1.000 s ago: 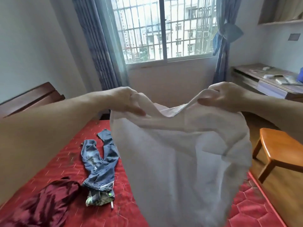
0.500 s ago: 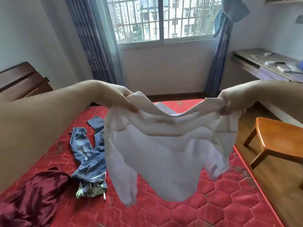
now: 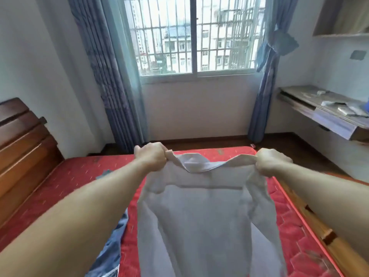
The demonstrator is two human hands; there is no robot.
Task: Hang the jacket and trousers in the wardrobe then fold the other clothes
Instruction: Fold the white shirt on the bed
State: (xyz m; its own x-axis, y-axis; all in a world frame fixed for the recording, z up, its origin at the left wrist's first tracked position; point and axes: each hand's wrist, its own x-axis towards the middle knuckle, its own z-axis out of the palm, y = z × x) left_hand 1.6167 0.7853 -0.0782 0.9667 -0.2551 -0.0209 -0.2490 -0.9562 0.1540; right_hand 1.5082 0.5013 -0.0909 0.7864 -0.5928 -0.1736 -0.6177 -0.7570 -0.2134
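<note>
Shirt [image 3: 201,220] hangs stretched between my two hands over the red bed [image 3: 60,182], collar away from me: my left hand [image 3: 152,155] is clenched on one shoulder and my right hand [image 3: 268,162] on the other. If I lower it unevenly, I judge the sleeves could bunch underneath, or its edge land on the jeans [image 3: 111,250] beside it.

head view, facing bed [image 3: 69,176], window [image 3: 195,37]

Far mattress [image 3: 83,172] bare; jeans [image 3: 111,248] near left, headboard [image 3: 22,148] left, desk [image 3: 323,114] far right.
</note>
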